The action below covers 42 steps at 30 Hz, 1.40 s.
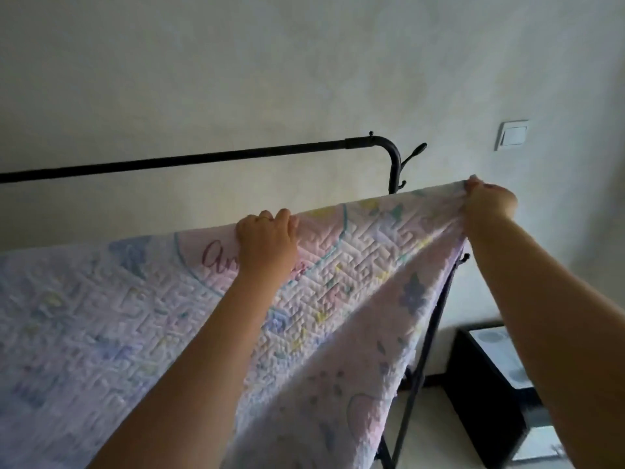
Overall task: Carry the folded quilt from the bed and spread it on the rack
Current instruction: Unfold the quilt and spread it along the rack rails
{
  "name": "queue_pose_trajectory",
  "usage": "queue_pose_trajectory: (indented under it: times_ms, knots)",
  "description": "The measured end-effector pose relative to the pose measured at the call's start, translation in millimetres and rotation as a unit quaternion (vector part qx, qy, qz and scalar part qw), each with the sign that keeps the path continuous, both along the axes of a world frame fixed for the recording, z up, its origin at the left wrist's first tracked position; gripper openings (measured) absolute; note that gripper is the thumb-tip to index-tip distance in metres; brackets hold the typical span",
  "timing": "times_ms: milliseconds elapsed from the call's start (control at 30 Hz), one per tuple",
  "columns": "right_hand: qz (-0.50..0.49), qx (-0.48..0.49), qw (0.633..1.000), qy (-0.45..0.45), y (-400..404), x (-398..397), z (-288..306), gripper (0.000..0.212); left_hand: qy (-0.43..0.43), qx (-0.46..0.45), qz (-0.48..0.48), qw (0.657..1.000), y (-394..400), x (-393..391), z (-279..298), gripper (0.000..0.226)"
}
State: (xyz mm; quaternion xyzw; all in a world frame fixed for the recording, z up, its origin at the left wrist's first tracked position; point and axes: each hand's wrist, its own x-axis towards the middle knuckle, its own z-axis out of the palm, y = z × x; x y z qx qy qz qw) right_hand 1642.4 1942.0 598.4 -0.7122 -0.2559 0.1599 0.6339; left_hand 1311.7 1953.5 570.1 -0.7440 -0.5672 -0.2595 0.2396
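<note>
The quilt (142, 319), pastel pink and lilac with a stitched maze pattern and script lettering, is held up and stretched out in front of the black metal rack (209, 156). My left hand (267, 242) grips the quilt's top edge near the middle. My right hand (488, 201) pinches the quilt's upper right corner, level with the rack's bent end post. The rack's top bar runs bare above the quilt's edge. The quilt hides the rack's lower part on the left.
A pale wall stands right behind the rack, with a light switch (512, 135) at the right. Coat hooks (414, 152) stick out from the rack's right post. A dark low cabinet (487, 384) with a patterned top sits on the floor at the lower right.
</note>
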Motion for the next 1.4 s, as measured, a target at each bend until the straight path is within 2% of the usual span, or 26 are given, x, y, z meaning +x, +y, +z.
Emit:
queue_pose_trajectory:
  times_ms: [67, 133, 233, 367, 433, 533, 633, 767, 833, 933, 1000, 1067, 1167, 1233, 1300, 1400]
  knots:
    - [0.023, 0.018, 0.999, 0.024, -5, 16, -8, 0.038, 0.017, -0.019, -0.004, 1.000, 3, 3, 4, 0.041]
    - [0.064, -0.016, 0.998, 0.014, -7, 16, -18, 0.047, 0.023, -0.037, 0.002, 0.999, 6, 6, 7, 0.039]
    - [0.092, -0.046, 0.994, -0.037, -15, 9, -33, 0.050, -0.003, -0.059, 0.018, 0.998, 11, 5, 10, 0.032]
    - [0.124, -0.029, 0.991, -0.031, -26, 3, -66, 0.047, -0.043, -0.062, 0.023, 0.997, 17, 4, 12, 0.030]
    - [0.165, -0.048, 0.985, -0.034, -32, 1, -88, 0.038, -0.047, -0.036, -0.001, 0.998, 13, 12, 11, 0.029]
    - [0.187, -0.096, 0.977, -0.042, -35, 1, -119, 0.040, -0.032, 0.001, -0.097, 0.995, 3, 30, 4, 0.030]
    - [0.165, -0.062, 0.984, -0.027, -39, 5, -122, 0.033, -0.051, 0.017, -0.134, 0.989, 4, 44, 5, 0.029]
    - [0.137, 0.013, 0.990, -0.029, -35, 14, -95, 0.024, -0.105, 0.012, -0.141, 0.984, 11, 48, 8, 0.022]
    - [0.110, 0.043, 0.993, -0.026, -31, 20, -79, 0.025, -0.110, 0.006, -0.109, 0.988, 15, 54, 11, 0.023]
    - [0.105, 0.046, 0.993, -0.007, -24, 31, -62, 0.037, -0.114, -0.091, 0.031, 0.989, 29, 70, 29, 0.029]
    - [0.123, 0.023, 0.992, -0.003, -20, 35, -64, 0.042, -0.130, -0.127, 0.066, 0.981, 35, 78, 37, 0.026]
    - [0.133, 0.006, 0.991, -0.015, -18, 38, -74, 0.050, -0.087, -0.072, 0.020, 0.993, 32, 85, 33, 0.025]
    - [0.148, 0.012, 0.989, -0.007, -19, 36, -90, 0.059, -0.011, 0.038, -0.084, 0.996, 13, 101, 12, 0.037]
    - [0.170, 0.019, 0.985, -0.001, -21, 35, -101, 0.059, -0.006, 0.039, -0.106, 0.994, 8, 110, 2, 0.037]
    - [0.210, -0.011, 0.977, -0.019, -25, 32, -117, 0.051, -0.007, 0.037, -0.094, 0.995, 7, 113, -4, 0.032]
    - [0.285, -0.137, 0.948, -0.044, -30, 36, -148, 0.047, -0.004, 0.049, -0.074, 0.996, 6, 116, -8, 0.029]
